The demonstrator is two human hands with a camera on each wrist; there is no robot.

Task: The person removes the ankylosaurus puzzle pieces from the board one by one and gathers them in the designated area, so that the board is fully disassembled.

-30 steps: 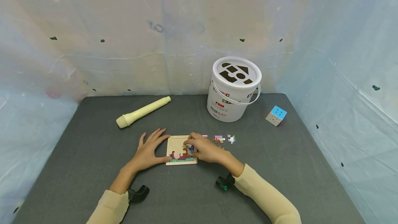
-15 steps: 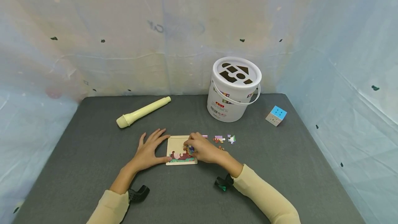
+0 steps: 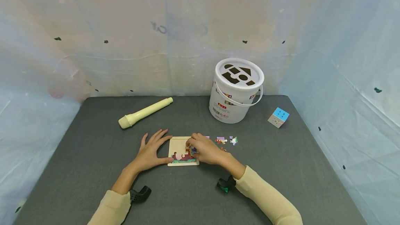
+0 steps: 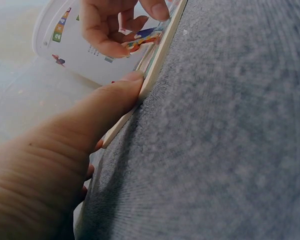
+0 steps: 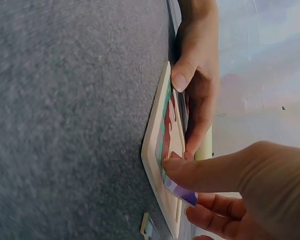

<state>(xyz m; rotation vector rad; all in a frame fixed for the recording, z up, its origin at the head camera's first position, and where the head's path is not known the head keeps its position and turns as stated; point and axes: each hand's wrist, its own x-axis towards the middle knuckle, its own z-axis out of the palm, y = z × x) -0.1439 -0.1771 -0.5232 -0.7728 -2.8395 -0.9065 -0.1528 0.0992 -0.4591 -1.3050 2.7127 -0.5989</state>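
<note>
A small wooden puzzle tray (image 3: 178, 144) lies on the grey table, with coloured pieces (image 3: 183, 159) fitted along its near side and bare wood beyond them. My left hand (image 3: 151, 152) spreads at the tray's left side, thumb pressing on the near corner and index fingertip at the far one. Over the tray's right half, my right hand (image 3: 206, 150) pinches a puzzle piece (image 5: 182, 192) between thumb and fingers. That piece is tilted above the tray in the right wrist view, showing purple, and partly hidden by the thumb.
Loose puzzle pieces (image 3: 221, 140) lie right of the tray, some partly behind my right hand. A white lidded bucket (image 3: 232, 108) with shape cutouts stands at the back. To its right sits a puzzle cube (image 3: 278, 117); a pale yellow toy microphone (image 3: 145, 113) lies back left.
My right hand keeps its pinch on the puzzle piece, which has tilted and shifted slightly over the tray. My left hand stays in place; the whole view has shifted a little.
</note>
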